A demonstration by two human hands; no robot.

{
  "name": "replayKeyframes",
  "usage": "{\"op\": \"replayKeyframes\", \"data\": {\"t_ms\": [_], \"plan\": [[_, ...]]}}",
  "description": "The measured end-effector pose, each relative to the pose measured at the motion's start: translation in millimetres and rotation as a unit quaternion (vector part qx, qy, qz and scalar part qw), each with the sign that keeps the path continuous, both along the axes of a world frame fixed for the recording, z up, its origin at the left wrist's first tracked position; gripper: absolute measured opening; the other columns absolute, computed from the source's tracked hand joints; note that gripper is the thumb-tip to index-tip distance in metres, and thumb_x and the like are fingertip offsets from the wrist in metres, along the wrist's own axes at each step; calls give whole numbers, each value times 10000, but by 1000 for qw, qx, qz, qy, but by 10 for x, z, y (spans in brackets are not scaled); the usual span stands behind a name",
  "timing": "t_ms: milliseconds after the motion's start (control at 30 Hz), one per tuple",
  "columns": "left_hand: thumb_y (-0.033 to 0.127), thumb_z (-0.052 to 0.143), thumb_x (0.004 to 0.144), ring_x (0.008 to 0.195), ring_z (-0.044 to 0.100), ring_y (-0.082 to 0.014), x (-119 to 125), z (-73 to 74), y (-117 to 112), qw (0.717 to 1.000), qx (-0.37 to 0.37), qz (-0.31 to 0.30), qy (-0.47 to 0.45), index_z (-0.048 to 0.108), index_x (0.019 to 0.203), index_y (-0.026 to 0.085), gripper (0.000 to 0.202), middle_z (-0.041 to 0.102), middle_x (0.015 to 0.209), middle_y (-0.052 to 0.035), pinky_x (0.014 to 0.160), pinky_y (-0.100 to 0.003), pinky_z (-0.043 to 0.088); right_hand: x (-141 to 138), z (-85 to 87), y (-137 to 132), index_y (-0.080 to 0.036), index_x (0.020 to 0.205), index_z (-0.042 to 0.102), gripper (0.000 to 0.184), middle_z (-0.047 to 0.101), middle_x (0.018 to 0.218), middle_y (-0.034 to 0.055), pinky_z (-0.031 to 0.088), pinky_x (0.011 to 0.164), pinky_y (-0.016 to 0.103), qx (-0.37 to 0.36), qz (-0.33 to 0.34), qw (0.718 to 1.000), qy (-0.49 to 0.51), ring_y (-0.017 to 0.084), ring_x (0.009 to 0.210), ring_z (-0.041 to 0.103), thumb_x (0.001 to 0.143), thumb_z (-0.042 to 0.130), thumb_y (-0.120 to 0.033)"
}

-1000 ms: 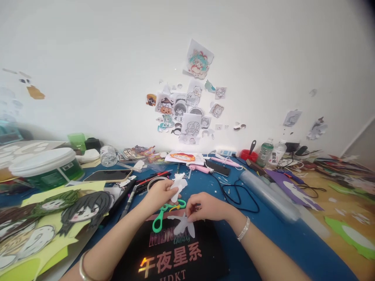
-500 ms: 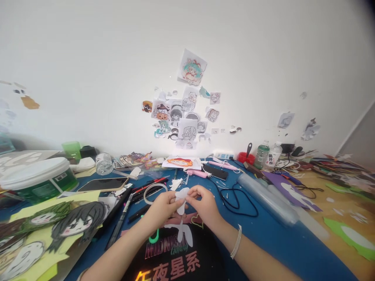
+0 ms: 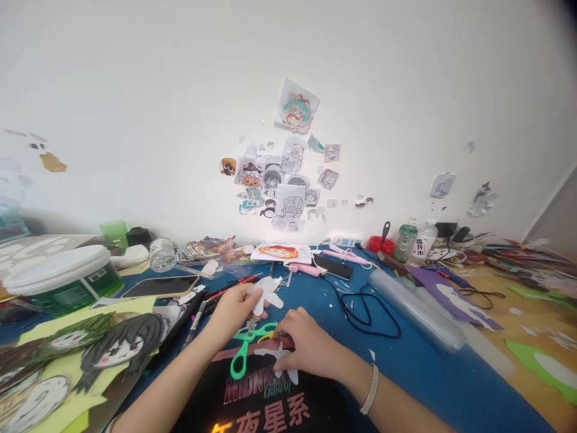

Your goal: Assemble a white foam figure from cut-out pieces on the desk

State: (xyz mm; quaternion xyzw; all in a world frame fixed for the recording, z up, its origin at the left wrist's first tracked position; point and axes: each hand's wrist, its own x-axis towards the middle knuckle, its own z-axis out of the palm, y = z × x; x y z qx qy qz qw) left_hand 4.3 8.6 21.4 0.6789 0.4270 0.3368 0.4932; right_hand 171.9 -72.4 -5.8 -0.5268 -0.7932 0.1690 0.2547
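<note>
My left hand [image 3: 238,307] is closed on a white paper cutout [image 3: 265,294] with rounded lobes, pinched at its left edge above the blue tabletop. My right hand [image 3: 304,343] is lower and to the right, its fingers bent and thumb apart from them. Its fingertips are at the right side of green-handled scissors [image 3: 240,361] and over a second white paper piece [image 3: 293,376], partly hidden by the hand. Both lie on or over a black printed surface [image 3: 265,409] with pink lettering. Whether the right fingers touch the paper cannot be made out.
Pens [image 3: 193,328], a phone [image 3: 160,287] and yellow sheets with drawn heads [image 3: 121,346] are on the left, by a white-lidded tub [image 3: 63,279]. Right of my hands are a black cable [image 3: 360,300] and a clear plastic roll [image 3: 415,310]. Bottles [image 3: 407,234] stand at the back.
My left hand has moved the white cutout leftward and up, and my right hand has let go of it and dropped toward the black surface. The green scissors show more fully.
</note>
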Motion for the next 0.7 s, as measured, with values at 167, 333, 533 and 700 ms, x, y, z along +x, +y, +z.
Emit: {"op": "replayKeyframes", "data": {"t_ms": [167,333,533,700], "plan": [[542,534,650,603,640,-206,6,18,-8,999,14,-13,30,582,764,143,417,684,740,-64,548,-289,489,-23,-43,52,-206,692,656,194,505,741,2,332,622,219,-1,45,999,-5,161,763,451,566,779,-288],[570,530,637,590,630,-198,31,56,-47,998,7,-41,49,569,722,142,439,670,735,-66,545,-290,491,19,-5,80,-188,621,629,114,533,639,-32,354,630,216,-22,96,995,26,120,659,493,604,741,-172],[564,532,639,543,610,-180,36,1,-18,996,2,-54,66,547,674,152,414,637,614,-31,529,-277,483,112,115,68,-184,720,646,61,574,670,-28,368,530,176,-122,90,969,196,93,584,495,665,649,-157],[534,562,618,562,626,-192,87,-33,-56,997,-18,-58,58,532,674,158,381,642,637,-25,525,-275,484,157,171,97,-165,738,623,100,531,598,-34,337,468,172,-134,40,939,313,78,513,449,649,653,-199]]}}
